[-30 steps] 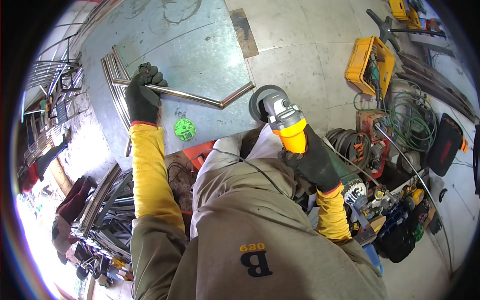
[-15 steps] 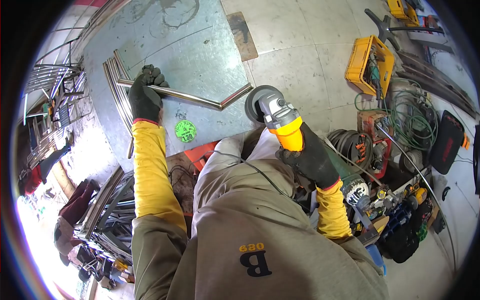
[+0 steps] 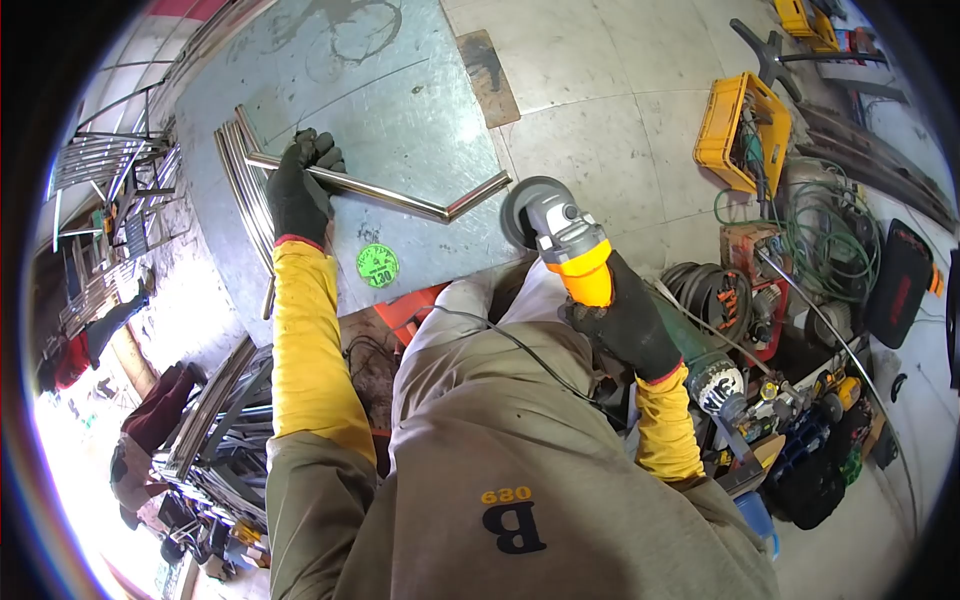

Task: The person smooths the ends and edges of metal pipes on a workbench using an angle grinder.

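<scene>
My left hand (image 3: 303, 190), in a dark glove, is closed round a shiny bent metal tube (image 3: 390, 192) above the metal table (image 3: 400, 110). The tube's short angled end points right, close to the disc of the angle grinder (image 3: 567, 235); whether they touch is hard to tell. My gloved right hand (image 3: 622, 318) grips the grinder by its yellow body. Several more metal tubes (image 3: 240, 180) lie on the table beside my left hand. A round green sticker (image 3: 377, 265) is on the tabletop near its front edge.
A yellow crate (image 3: 715, 135) with tools stands on the floor at the right, near a coiled green hose (image 3: 845, 240) and a green gas cylinder (image 3: 715, 380). The grinder's cord (image 3: 520, 345) crosses my lap. Two other people (image 3: 70, 365) (image 3: 135, 470) are at the far left.
The whole view has shifted slightly, so the table, tube and grinder appear a little further right. Both hands keep their holds.
</scene>
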`<state>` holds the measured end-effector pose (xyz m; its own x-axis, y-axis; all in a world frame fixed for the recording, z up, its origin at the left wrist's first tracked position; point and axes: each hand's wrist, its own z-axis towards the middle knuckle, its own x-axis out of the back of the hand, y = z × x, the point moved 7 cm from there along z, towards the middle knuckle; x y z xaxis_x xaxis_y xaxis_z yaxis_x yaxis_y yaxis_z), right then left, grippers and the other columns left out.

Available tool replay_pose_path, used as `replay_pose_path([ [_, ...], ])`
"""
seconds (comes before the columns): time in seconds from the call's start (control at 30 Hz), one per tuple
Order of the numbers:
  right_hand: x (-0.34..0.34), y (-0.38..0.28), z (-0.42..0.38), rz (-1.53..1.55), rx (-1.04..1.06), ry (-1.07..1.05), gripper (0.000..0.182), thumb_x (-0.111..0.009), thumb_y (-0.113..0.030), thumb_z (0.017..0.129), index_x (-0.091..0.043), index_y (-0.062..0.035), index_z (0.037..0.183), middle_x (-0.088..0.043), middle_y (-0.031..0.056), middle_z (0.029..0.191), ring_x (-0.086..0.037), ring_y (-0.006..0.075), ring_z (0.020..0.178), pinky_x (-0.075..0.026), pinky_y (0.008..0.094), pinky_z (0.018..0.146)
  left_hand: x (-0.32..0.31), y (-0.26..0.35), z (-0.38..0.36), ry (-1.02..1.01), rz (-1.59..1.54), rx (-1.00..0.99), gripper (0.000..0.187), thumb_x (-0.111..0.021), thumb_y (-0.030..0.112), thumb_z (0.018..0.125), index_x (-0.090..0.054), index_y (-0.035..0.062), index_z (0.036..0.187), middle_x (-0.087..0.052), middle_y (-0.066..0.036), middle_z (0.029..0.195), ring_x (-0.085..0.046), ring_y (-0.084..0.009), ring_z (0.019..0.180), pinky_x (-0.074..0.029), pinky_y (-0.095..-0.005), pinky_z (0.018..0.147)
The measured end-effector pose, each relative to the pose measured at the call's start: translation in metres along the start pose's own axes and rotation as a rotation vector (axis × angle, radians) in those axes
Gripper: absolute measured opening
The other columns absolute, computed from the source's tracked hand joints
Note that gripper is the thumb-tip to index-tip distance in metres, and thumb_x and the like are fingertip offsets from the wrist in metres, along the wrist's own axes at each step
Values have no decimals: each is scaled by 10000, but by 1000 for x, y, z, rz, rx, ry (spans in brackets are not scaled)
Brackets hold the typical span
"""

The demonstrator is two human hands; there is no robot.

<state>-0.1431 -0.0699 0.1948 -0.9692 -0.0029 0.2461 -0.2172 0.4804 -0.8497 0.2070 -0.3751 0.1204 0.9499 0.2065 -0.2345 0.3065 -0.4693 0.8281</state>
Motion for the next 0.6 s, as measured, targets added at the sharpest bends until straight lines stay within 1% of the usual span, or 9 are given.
replay_pose_path([
  [0.1, 9, 12, -12, -15, -52, 55, 611, -846, -111, 915, -599, -18, 1467, -748, 86, 1159, -702, 181, 983, -582, 373, 920, -9, 15, -20, 111, 294, -2, 446, -713, 321, 1077, -661, -15, 1365, -726, -157, 1173, -714, -250, 924, -601, -381, 817],
  [0.23, 19, 25, -24, 74, -76, 156, 557, -792, -120, 963, -592, -22, 1474, -733, 81, 1106, -709, 147, 893, -602, 337, 830, 3, 19, -24, 54, 623, 37, 544, -750, 363, 1055, -643, -25, 1421, -732, -161, 1168, -742, -248, 915, -626, -384, 787],
  [0.3, 21, 25, -25, 157, -68, 178, 531, -778, -136, 980, -592, -17, 1463, -721, 71, 1059, -707, 134, 887, -599, 320, 800, -17, 42, -50, 167, 853, -266, 520, -800, 292, 1026, -655, -53, 1387, -721, -127, 1132, -760, -217, 918, -628, -363, 753],
  [0.33, 23, 17, -26, 140, -37, 177, 524, -775, -149, 989, -591, -13, 1460, -719, 68, 1049, -709, 136, 878, -599, 322, 795, -5, 38, -39, 206, 947, -306, 467, -813, 146, 978, -663, -35, 1381, -732, -136, 1171, -767, -254, 1024, -628, -387, 844],
  [0.37, 25, 13, -27, 124, -8, 177, 517, -772, -162, 998, -591, -9, 1457, -716, 65, 1038, -710, 139, 870, -600, 324, 790, -1, 35, -43, 201, 954, -311, 467, -813, 146, 978, -663, -35, 1381, -732, -136, 1171, -767, -254, 1024, -628, -387, 844],
  [0.43, 25, 15, -27, 100, -4, 181, 513, -771, -192, 1008, -592, -9, 1454, -718, 66, 1027, -710, 141, 856, -599, 327, 782, -54, 45, -89, -53, 1555, -1068, 527, -800, 43, 910, -665, 38, 1420, -724, -146, 1314, -731, -346, 1172, -603, -437, 996],
  [0.47, 25, 16, -27, 68, -1, 180, 511, -770, -221, 1019, -593, -10, 1450, -721, 67, 1016, -710, 143, 841, -599, 329, 775, -61, 33, -87, -357, 1498, -1072, 635, -809, 96, 850, -672, 115, 1470, -668, -134, 1445, -605, -392, 1358, -479, -508, 1157],
  [0.57, 25, 14, -27, 64, 28, 169, 510, -760, -246, 1023, -595, -12, 1444, -723, 65, 1015, -708, 146, 822, -596, 333, 762, -108, 14, -136, -664, 1559, -1198, 522, -809, 72, 845, -740, 107, 1362, -695, -136, 1356, -613, -400, 1329, -432, -538, 1213],
  [0.6, 25, 15, -27, 66, 29, 169, 510, -760, -246, 1023, -595, -12, 1444, -723, 65, 1015, -708, 146, 822, -596, 333, 762, -107, 11, -134, -664, 1560, -1199, 522, -809, 72, 845, -740, 107, 1362, -695, -136, 1356, -613, -400, 1329, -432, -538, 1213],
])
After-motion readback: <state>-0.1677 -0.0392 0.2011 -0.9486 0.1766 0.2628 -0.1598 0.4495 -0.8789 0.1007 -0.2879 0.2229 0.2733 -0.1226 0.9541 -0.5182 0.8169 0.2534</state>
